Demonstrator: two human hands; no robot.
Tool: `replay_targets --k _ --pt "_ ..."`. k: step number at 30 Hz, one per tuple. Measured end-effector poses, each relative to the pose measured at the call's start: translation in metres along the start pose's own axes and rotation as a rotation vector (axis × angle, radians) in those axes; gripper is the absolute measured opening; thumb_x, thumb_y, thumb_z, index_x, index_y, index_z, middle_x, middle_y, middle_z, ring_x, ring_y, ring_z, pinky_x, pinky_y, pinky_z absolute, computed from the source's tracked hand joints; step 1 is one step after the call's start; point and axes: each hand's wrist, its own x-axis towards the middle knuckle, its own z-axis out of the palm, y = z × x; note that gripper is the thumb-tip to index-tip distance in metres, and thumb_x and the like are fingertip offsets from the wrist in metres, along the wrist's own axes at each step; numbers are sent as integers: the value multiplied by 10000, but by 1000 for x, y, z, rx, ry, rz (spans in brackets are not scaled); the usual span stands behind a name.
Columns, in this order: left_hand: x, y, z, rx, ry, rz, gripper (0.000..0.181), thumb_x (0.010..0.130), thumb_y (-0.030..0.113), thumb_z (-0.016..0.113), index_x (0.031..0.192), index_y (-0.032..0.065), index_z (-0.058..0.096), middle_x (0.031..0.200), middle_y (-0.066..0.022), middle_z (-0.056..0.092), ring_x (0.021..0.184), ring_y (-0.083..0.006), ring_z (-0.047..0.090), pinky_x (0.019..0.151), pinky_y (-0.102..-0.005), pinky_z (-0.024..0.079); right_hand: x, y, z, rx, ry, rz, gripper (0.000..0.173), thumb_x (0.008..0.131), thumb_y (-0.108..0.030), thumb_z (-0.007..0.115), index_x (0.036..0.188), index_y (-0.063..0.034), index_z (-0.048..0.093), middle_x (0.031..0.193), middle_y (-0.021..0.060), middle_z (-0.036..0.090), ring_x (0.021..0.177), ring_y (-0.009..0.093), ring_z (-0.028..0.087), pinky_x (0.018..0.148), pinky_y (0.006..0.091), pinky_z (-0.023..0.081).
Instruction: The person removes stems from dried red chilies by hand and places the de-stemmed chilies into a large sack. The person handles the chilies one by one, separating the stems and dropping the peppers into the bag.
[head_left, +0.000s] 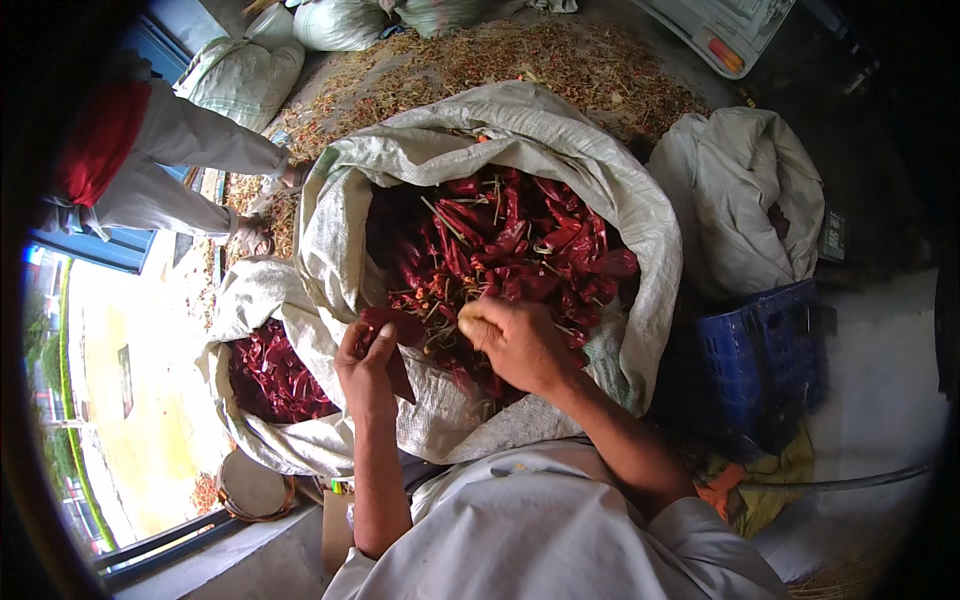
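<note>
Before me stands a large white woven sack (649, 232) with its rim rolled down, holding dark red dried chilli peppers (517, 225). My left hand (367, 375), at the near left of its mouth, grips flattened red chilli pods (396, 324) between thumb and fingers; one pod hangs below the thumb. My right hand (525, 349) is above the peppers with its fingers curled together; whether anything is pinched in them is hidden. Pale stems and orange seed clusters (435, 289) lie on the peppers between my hands.
At left, a smaller white sack (259, 289) holds red chilli pieces (277, 375). A person's legs (180, 165) stand beyond it. Stems and debris (480, 64) cover the floor ahead. At right are a blue plastic crate (761, 367) and another white sack (750, 195). Full sacks (244, 82) stand far left.
</note>
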Motion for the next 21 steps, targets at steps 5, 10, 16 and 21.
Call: replay_targets --k 5,10,16,21 --pt "-6 9 11 -339 26 -131 158 932 63 606 1088 38 617 840 -41 663 620 -116 594 531 -241 491 -10 -4 24 -5 -90 9 209 907 -188 719 955 10 671 768 149 693 680 222 698 607 337 524" --pt "-16 0 10 -463 -141 -207 186 945 86 596 1120 27 584 893 -74 657 696 -152 606 565 -267 512 -12 -8 25 38 -24 35 279 941 -255 699 936 19 653 706 131 673 623 176 664 571 323 505" --pt "-34 -19 10 -520 -181 -212 166 929 92 661 1071 44 588 919 -96 678 788 -186 644 706 -325 550 -19 -16 21 280 -75 178 297 1007 -293 606 922 -10 630 660 44 647 584 81 613 521 264 473" --pt "-46 -23 7 -371 -194 -62 220 863 -17 713 1057 34 621 1026 -103 686 861 -191 659 767 -300 540 -18 -12 15 554 -111 369 326 1020 -314 589 914 -11 642 594 -13 570 502 57 521 469 266 426"
